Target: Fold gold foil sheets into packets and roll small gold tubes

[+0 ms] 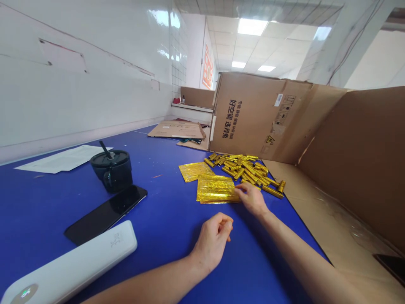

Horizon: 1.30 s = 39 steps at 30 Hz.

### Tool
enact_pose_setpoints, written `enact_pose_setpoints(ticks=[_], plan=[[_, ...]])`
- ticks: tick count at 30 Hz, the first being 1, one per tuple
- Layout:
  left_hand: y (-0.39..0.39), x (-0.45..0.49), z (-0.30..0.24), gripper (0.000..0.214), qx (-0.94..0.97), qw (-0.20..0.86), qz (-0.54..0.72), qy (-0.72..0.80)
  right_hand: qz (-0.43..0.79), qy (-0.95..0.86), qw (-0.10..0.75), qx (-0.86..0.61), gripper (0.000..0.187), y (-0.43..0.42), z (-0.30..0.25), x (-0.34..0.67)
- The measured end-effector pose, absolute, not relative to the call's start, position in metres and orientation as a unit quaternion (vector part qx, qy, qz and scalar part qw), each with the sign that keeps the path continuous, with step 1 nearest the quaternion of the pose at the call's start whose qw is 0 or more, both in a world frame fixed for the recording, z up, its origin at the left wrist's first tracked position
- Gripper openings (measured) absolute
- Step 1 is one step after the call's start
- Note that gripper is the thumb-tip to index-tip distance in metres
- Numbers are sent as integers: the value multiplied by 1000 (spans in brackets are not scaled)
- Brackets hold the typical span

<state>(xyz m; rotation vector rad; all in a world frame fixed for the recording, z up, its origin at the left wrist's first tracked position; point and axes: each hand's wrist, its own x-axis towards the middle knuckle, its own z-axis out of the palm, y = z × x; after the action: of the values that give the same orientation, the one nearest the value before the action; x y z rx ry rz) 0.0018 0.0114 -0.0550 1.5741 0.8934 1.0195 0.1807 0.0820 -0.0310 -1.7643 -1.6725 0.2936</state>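
Note:
My right hand (pixel 252 198) reaches to the right edge of a small stack of flat gold foil packets (pixel 215 188), thumb and fingers pinched at the top one's edge. Another gold packet pile (pixel 194 171) lies just behind and to the left. Past my right hand is a loose heap of narrow gold foil sticks (pixel 249 169), resting against the cardboard. Nearer to me, my left hand (pixel 214 238) hovers over or rests on the blue table with its fingers curled in. Whatever is inside those fingers, if anything, is hidden.
On the left of the blue table (pixel 164 236) are a dark lidded mug with a straw (pixel 114 171), a black phone (pixel 107 214), a white power-bank-like device (pixel 76 264) and white papers (pixel 63 159). A large cardboard box (pixel 253 114) walls off the right. Flat cardboard (pixel 177 130) lies behind.

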Motion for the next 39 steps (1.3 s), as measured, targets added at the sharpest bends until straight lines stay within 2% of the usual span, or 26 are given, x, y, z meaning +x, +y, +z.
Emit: enact_pose_setpoints(ticks=[5,8,11,16,21,25,28,30,35,37,39], plan=[[9,2,-54,20,655,510,421,366,63,-750,189,-631,10,77,-31,143],[9,3,-54,19,655,512,419,366,27,-755,135,-641,19,75,-35,140],[9,3,-54,18,656,511,419,365,-1,-747,110,-656,25,75,-36,142],[10,3,-56,19,665,502,414,367,-7,-731,120,-671,26,75,-33,143],[10,3,-55,19,671,501,411,360,32,-704,197,-682,25,73,-30,145],[8,0,-52,17,684,480,406,371,56,-651,337,-678,18,68,-15,152],[5,-2,-50,22,709,405,433,382,105,-578,452,-671,28,56,0,156],[3,-3,-50,39,729,338,457,381,165,-531,509,-657,31,42,7,155],[-3,-4,-50,83,800,199,427,373,328,-451,572,-602,13,-11,-4,146],[-3,-4,-49,87,830,169,386,364,511,-308,605,-527,12,-32,-15,143],[-2,-5,-48,83,862,152,339,344,596,-224,596,-490,11,-49,-24,142]])
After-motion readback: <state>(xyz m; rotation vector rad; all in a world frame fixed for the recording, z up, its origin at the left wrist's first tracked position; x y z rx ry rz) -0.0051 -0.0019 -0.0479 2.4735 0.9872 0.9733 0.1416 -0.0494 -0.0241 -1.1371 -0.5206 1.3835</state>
